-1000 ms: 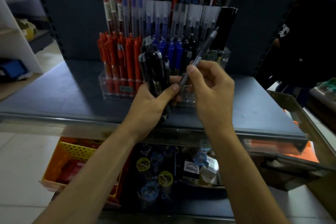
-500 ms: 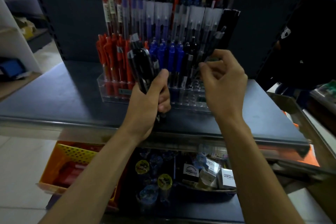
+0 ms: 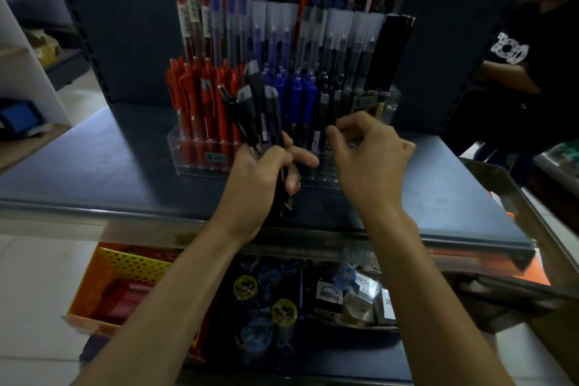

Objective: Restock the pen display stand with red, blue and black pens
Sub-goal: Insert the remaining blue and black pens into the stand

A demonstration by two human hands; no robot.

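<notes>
Several black pens (image 3: 261,116) fill your left hand (image 3: 260,172), its grip clenched; your right hand (image 3: 368,153), fingers curled, seemingly empty, hovers at the pen display stand (image 3: 200,163) on the counter (image 3: 103,163). Next: pull another black pen for an open slot.

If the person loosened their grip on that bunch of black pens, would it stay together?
Probably not: the black pens are loose, smooth and round, bundled only by the left hand. They would likely slide apart and roll across the flat shelf.
</notes>
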